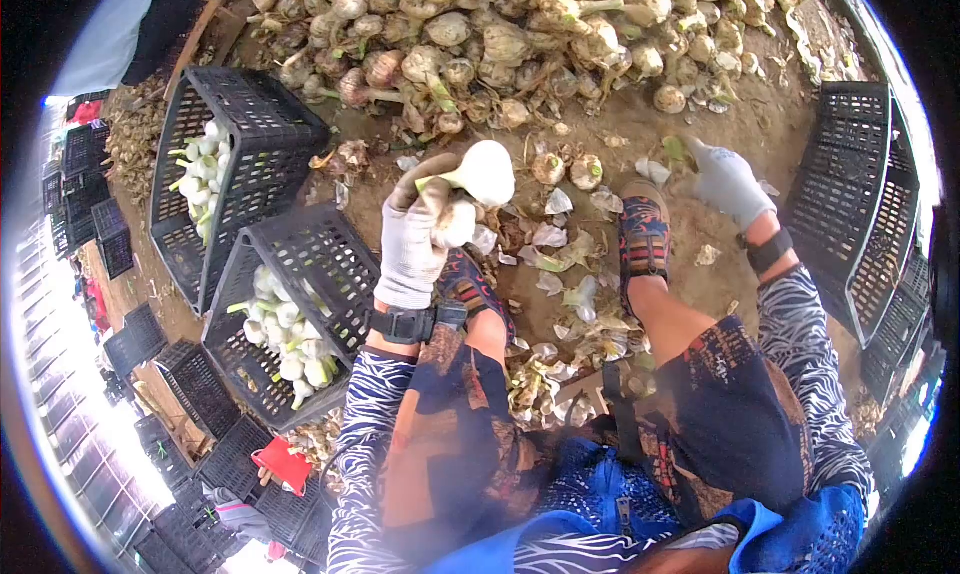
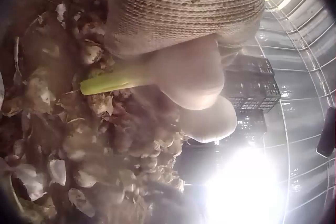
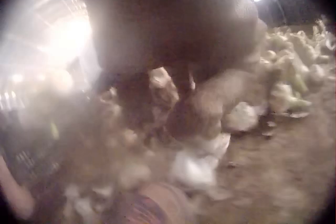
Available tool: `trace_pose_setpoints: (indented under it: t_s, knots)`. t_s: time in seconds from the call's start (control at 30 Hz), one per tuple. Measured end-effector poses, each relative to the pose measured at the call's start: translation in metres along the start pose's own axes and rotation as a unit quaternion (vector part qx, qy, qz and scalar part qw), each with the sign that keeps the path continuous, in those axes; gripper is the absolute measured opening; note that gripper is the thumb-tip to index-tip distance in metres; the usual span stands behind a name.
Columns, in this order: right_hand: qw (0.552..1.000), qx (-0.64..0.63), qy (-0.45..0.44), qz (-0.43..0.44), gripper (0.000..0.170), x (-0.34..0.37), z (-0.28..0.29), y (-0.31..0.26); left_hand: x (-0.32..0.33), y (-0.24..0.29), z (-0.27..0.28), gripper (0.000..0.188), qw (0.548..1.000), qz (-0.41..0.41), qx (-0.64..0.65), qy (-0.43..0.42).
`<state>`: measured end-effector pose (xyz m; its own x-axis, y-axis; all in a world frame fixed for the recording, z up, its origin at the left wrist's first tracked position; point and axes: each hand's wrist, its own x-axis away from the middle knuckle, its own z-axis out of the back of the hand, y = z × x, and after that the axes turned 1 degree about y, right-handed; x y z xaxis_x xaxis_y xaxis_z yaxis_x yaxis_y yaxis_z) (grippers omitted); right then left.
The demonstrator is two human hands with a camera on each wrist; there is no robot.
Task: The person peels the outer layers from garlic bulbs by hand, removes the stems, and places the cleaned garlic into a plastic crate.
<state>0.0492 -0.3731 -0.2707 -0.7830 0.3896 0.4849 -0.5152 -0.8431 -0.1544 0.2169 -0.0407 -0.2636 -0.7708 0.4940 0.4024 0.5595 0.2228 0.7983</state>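
The largest thing before us is the heap of soil-stained garlic (image 1: 480, 49) on the dirt floor (image 1: 745, 114). To our left stand two black crates, the farther crate (image 1: 275, 124) and the nearer crate (image 1: 310, 239), both holding white bulbs; an empty-looking stack of crates (image 1: 840, 174) is at our right.

Our gloved left hand (image 1: 410, 239) grips two clean white garlic bulbs at once: the upper bulb (image 1: 487, 174) and, just below it, the lower bulb (image 1: 456, 224). Our gloved right hand (image 1: 732, 184) reaches out low near our shoe (image 1: 645, 239); blur hides its fingers, so we cannot tell whether they pinch anything.

We judge the step in hand to be stripping outer skins, with the held pair about done. The next move likely calls for us to lay both gently in the nearer crate. Smallest are the loose papery skins (image 1: 550, 236) strewn between our feet.
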Motion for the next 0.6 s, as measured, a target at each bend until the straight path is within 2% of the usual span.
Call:
trace_pose_setpoints:
  t_s: [0.03, 0.07, 0.1, 0.17, 0.23, 0.27, 0.3, 0.33, 0.37, 0.4, 0.43, 0.5, 0.57, 0.6]
  knots:
    - [1.000, -0.003, 0.002, 0.002, 0.034, 0.000, 0.010, -0.017, -0.002, -0.002, 0.006, 0.031, 0.998, 0.005, 0.034, -0.058]
    - [0.990, -0.126, 0.044, 0.045, 0.039, 0.001, 0.019, -0.033, 0.000, 0.002, -0.003, 0.029, 0.998, 0.004, 0.025, -0.055]
    - [0.962, -0.245, 0.086, 0.085, 0.046, 0.002, 0.029, -0.049, 0.000, 0.002, -0.005, 0.029, 0.998, 0.004, 0.022, -0.058]
    - [0.908, -0.388, 0.005, 0.158, 0.057, 0.009, 0.050, -0.086, -0.002, 0.001, -0.006, 0.029, 0.997, 0.000, 0.009, -0.083]
    - [0.877, -0.377, 0.071, 0.289, 0.069, 0.000, 0.032, -0.108, -0.003, -0.001, -0.012, 0.028, 0.997, -0.007, 0.001, -0.075]
    - [0.888, -0.358, 0.034, 0.288, 0.070, 0.004, 0.044, -0.122, -0.001, -0.002, -0.016, 0.026, 0.996, 0.024, 0.022, -0.079]
    - [0.890, -0.262, 0.133, 0.349, 0.073, -0.003, 0.029, -0.127, 0.002, -0.001, -0.020, 0.025, 0.995, 0.046, 0.042, -0.076]
    - [0.900, -0.278, 0.072, 0.328, 0.073, -0.008, 0.023, -0.132, 0.002, 0.003, -0.024, 0.022, 0.995, 0.087, 0.023, -0.046]
    - [0.902, -0.293, 0.006, 0.317, 0.072, -0.014, 0.014, -0.136, 0.002, 0.004, -0.031, 0.023, 0.995, 0.087, 0.033, -0.034]
    - [0.933, -0.190, 0.005, 0.304, 0.072, -0.028, -0.007, -0.131, 0.002, 0.006, -0.026, 0.026, 0.995, 0.071, -0.053, -0.052]
    - [0.954, -0.084, 0.013, 0.288, 0.072, -0.042, -0.027, -0.122, 0.006, 0.012, -0.033, 0.024, 0.995, 0.048, -0.082, -0.034]
    - [0.965, -0.018, -0.032, 0.260, 0.070, -0.053, -0.035, -0.098, 0.004, 0.006, -0.021, 0.021, 0.998, 0.020, -0.034, -0.039]
    - [0.978, -0.066, 0.047, 0.193, 0.066, -0.088, -0.096, -0.030, 0.009, 0.015, -0.021, 0.021, 1.000, 0.005, -0.029, -0.011]
    - [0.985, -0.078, 0.048, 0.146, 0.064, -0.080, -0.086, -0.030, 0.012, 0.020, -0.019, 0.021, 1.000, -0.002, -0.029, -0.006]
